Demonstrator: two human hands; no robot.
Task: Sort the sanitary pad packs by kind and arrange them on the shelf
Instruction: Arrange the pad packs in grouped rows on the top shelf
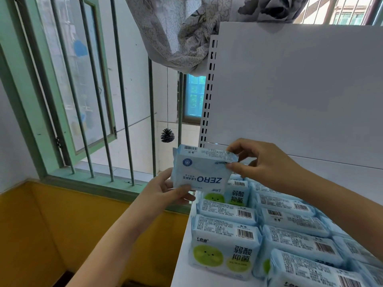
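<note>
hands, left (165, 192) and right (263, 162), pinch opposite corners of upside-down pack (202, 172) above shelf (182, 255).

My left hand (165, 191) covers the near-left corner of the pack (202, 170) I'm holding, and my right hand (263, 162) hides its far-right corner. That pack blocks the far end of the left row (223, 224) on the shelf (182, 255). My right arm (342, 208) hides the packs behind it. The near packs (315, 272) run off the bottom and right edges. The small print on the wrappers is too small for me to read.
</note>
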